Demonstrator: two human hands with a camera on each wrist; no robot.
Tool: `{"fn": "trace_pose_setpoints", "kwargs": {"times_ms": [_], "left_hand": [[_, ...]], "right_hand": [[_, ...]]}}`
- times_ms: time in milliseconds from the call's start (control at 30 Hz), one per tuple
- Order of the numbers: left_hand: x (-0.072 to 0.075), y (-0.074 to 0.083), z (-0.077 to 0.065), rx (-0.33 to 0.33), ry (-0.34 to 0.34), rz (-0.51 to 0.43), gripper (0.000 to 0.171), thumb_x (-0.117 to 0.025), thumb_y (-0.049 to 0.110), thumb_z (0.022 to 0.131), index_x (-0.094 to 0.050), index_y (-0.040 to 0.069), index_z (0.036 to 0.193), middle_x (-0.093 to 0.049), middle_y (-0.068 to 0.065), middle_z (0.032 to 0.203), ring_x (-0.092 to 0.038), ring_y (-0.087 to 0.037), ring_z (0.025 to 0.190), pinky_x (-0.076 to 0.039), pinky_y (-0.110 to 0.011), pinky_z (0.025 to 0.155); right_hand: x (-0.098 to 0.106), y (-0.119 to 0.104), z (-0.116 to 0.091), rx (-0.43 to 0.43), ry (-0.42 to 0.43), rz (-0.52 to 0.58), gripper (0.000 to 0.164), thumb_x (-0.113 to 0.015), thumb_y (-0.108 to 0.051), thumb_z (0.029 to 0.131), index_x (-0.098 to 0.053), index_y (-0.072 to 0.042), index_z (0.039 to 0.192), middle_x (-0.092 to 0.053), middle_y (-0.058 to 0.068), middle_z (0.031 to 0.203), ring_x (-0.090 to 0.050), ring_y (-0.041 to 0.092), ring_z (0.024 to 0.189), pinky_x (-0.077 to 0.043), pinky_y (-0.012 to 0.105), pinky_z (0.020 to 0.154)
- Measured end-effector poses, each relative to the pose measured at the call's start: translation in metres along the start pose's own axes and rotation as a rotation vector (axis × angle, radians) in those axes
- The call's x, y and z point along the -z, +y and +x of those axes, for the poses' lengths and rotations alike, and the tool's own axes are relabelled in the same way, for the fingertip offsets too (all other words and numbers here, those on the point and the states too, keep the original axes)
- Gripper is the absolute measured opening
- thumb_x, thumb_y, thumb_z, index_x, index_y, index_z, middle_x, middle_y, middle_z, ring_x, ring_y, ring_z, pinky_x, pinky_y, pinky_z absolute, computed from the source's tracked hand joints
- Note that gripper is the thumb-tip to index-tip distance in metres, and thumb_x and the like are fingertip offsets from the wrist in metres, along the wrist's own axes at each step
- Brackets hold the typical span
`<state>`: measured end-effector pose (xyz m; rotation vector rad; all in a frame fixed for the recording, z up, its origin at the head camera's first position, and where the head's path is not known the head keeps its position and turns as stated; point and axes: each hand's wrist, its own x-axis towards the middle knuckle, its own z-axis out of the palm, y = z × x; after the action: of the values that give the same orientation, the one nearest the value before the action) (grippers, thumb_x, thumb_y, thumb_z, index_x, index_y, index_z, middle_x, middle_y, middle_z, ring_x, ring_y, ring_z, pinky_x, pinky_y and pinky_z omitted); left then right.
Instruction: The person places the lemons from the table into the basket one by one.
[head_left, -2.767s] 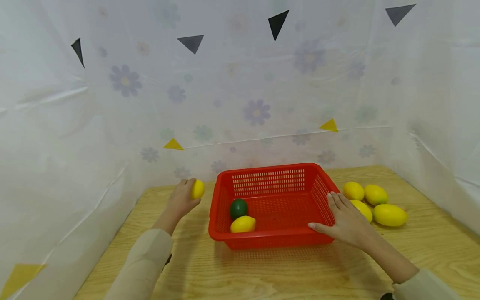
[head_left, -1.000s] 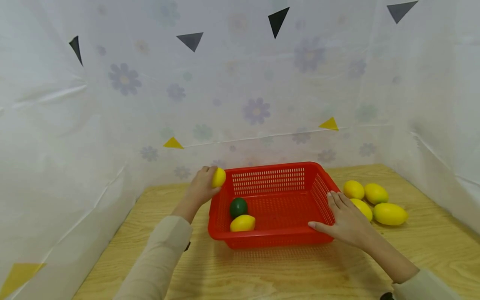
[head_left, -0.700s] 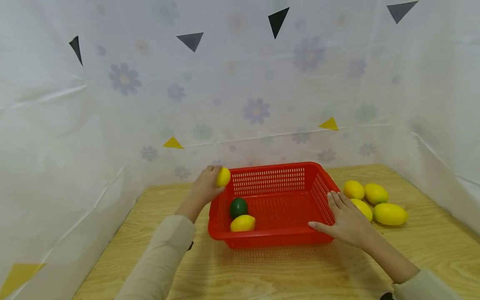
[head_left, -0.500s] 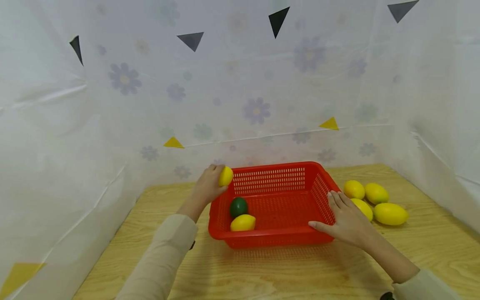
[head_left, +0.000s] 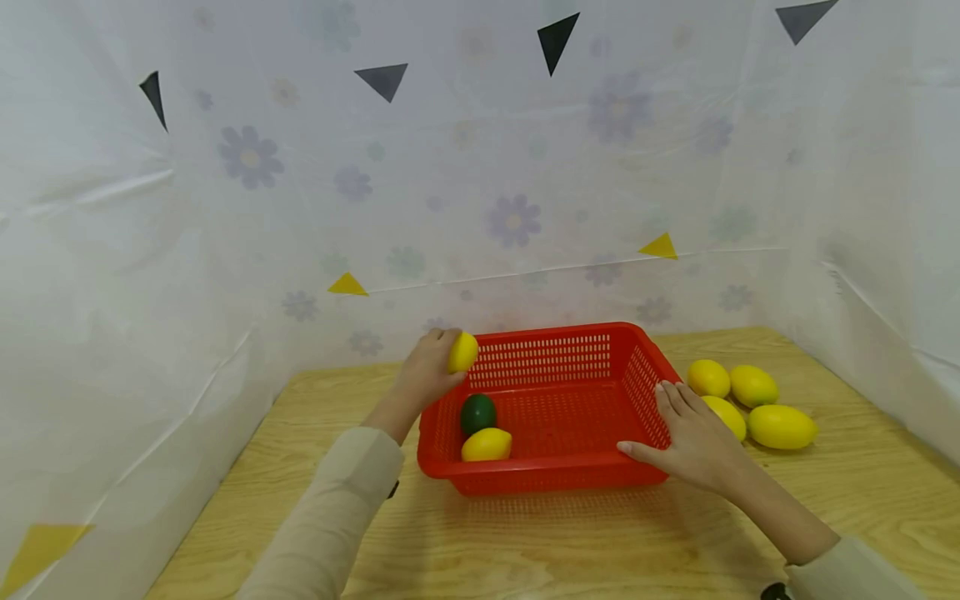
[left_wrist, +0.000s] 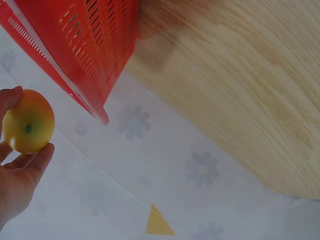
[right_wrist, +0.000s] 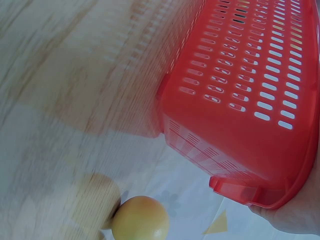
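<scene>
My left hand [head_left: 429, 371] grips a yellow lemon [head_left: 463, 352] over the back left corner of the red plastic basket [head_left: 555, 468]. In the left wrist view, the fingertips and thumb hold this lemon [left_wrist: 31, 122] by its sides, and a green spot shows on its end. Inside the basket, at the left, lie a dark green, avocado-like fruit [head_left: 477, 414] and another lemon [head_left: 487, 445]. My right hand [head_left: 697, 442] rests on the basket's right rim, fingers straight, thumb spread toward the front rim. The right wrist view catches only part of this hand [right_wrist: 295, 215] by the rim.
Several yellow lemons [head_left: 782, 427] lie on the wooden table [head_left: 525, 550] to the right of the basket, one partly behind my right hand. A pale flowered sheet [head_left: 450, 208] hangs behind the table and along both sides.
The left hand has carried the lemon rightward and slightly up, from left of the basket to over its back left corner. The right hand and the basket have stayed in place.
</scene>
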<state>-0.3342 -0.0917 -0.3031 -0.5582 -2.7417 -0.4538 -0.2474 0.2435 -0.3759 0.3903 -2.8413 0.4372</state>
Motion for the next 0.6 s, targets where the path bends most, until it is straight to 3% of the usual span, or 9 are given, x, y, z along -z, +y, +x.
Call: {"fn": "trace_pose_setpoints", "kwargs": {"times_ms": [300,600], "left_hand": [[-0.007,0.009,0.002,-0.034,0.009,-0.027,0.055,-0.070,0.014,0.082,-0.046,0.003,0.130,-0.052,-0.020,0.123,-0.054,-0.032,0.103,-0.050,-0.043,0.090],[-0.013,0.020,-0.001,-0.050,-0.049,-0.064,0.058,-0.070,0.016,0.082,-0.044,0.004,0.132,-0.050,-0.019,0.126,-0.054,-0.031,0.103,-0.049,-0.044,0.092]], "right_hand": [[0.001,0.000,0.002,0.001,-0.002,0.000,0.101,-0.053,-0.062,0.082,-0.024,0.016,0.139,-0.022,0.037,0.145,-0.019,0.052,0.134,-0.019,0.062,0.107],[0.000,0.001,0.002,-0.004,-0.005,-0.004,0.101,-0.053,-0.063,0.082,-0.024,0.015,0.139,-0.022,0.036,0.145,-0.019,0.051,0.134,-0.019,0.062,0.107]]}}
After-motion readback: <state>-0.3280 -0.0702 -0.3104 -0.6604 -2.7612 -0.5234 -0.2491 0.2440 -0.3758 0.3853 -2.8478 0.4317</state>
